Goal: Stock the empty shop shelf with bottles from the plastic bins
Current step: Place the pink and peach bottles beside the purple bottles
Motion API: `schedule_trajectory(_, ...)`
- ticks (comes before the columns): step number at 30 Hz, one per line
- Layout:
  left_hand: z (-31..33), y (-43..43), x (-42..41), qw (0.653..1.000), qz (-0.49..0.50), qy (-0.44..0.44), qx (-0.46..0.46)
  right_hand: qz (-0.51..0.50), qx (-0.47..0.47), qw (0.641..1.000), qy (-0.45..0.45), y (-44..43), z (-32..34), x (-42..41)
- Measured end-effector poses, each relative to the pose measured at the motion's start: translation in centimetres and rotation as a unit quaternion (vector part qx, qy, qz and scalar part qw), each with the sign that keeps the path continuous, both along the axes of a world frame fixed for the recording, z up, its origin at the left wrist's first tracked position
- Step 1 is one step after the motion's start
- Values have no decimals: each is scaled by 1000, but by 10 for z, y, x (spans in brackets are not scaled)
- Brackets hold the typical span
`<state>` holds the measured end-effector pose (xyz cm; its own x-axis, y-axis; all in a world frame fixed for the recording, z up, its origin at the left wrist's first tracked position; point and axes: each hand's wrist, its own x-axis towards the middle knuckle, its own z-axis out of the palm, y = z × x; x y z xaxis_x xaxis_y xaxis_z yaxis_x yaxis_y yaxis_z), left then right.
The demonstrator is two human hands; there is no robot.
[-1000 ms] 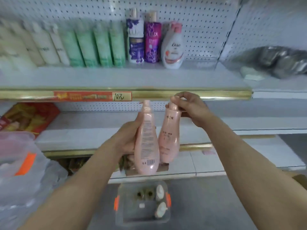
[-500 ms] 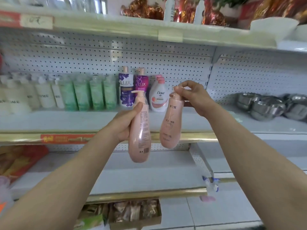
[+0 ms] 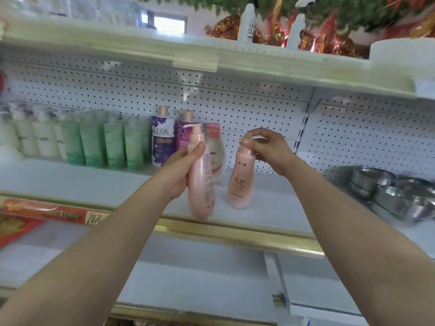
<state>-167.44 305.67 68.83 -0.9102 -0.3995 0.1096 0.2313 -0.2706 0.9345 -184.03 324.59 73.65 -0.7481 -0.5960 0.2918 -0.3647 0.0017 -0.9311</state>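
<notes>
Head camera shows me both hands up at the white shelf. The left hand wraps around the first pink bottle and holds it tilted over the shelf's front edge. The right hand pinches the top of the second pink bottle, upright, low over the shelf, right of the Dove bottle. I cannot tell if it touches down.

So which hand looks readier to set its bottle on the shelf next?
Right, I'd say. The right hand pinches the right pink bottle by its cap, base low over bare shelf. The left hand grips the left pink bottle with its base out at the front edge.
</notes>
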Motion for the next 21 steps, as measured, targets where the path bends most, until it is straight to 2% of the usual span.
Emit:
schedule_trajectory(7,-3,24,-34,993,48,7,-104,54,-8,998,-6,8,-12,-30)
schedule_trajectory(12,-5,25,-49,990,77,4,-122,78,5,997,-4,9,-17,-35)
schedule_trajectory(14,-7,24,-52,989,77,-4,-130,88,32,995,13,11,-22,-37)
schedule_trajectory(18,-8,25,-60,987,56,-7,-149,79,144,982,87,14,-32,-45)
schedule_trajectory(21,-7,26,-66,986,48,0,-160,60,176,977,102,12,-35,-54)
